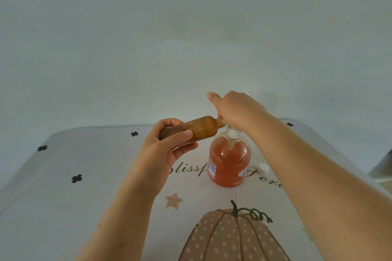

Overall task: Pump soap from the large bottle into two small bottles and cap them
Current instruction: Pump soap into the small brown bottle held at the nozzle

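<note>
The big bottle (229, 161) of orange soap stands upright on the bench (63, 193), on a printed cloth with a pumpkin (231, 237) near the front edge. The right hand (237, 110) rests on top of its white pump (233, 132), grip closed over the pump head, thumb sticking out to the left. The left hand (167, 150) has its grip wrapped around a small bottle (191, 129), held nearly level with its open mouth against the pump spout. A white cap (263, 168) lies on the bench just right of the big bottle.
</note>
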`<state>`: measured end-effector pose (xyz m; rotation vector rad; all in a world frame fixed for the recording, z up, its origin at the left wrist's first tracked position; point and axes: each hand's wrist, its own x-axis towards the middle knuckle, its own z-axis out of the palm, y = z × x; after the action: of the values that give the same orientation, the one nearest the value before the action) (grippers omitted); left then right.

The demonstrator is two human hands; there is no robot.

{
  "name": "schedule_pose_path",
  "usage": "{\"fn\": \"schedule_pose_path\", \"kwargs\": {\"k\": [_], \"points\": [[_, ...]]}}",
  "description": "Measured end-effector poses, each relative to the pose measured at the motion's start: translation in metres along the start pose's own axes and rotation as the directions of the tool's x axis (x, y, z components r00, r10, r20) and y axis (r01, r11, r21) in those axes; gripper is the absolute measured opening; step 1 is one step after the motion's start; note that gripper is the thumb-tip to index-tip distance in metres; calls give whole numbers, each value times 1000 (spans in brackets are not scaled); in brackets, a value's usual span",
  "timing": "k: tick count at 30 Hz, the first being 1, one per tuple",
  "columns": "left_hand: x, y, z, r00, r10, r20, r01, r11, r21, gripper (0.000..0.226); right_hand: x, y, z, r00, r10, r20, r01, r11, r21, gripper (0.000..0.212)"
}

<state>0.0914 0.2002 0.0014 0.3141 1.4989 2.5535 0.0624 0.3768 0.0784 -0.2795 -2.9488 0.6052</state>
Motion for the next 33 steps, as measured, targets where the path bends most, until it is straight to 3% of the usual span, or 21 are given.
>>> {"fn": "schedule_pose_path", "kwargs": {"k": [6,12,20,33], "points": [[-1,1,0,1000,8,5,-8,1000,8,32,-6,-2,-2,1000,-1,-10,2,999,53,43],[-3,3,2,1000,19,7,-19,1000,16,34,0,-2,-2,998,41,-37,-40,998,41,59],[-5,4,6,998,62,12,-62,998,0,34,3,-5,-12,989,-14,-149,5,998,-61,58],[-6,3,6,999,42,19,-42,999,13,33,1,-5,-12,999,33,-27,-32,998,47,50]]}}
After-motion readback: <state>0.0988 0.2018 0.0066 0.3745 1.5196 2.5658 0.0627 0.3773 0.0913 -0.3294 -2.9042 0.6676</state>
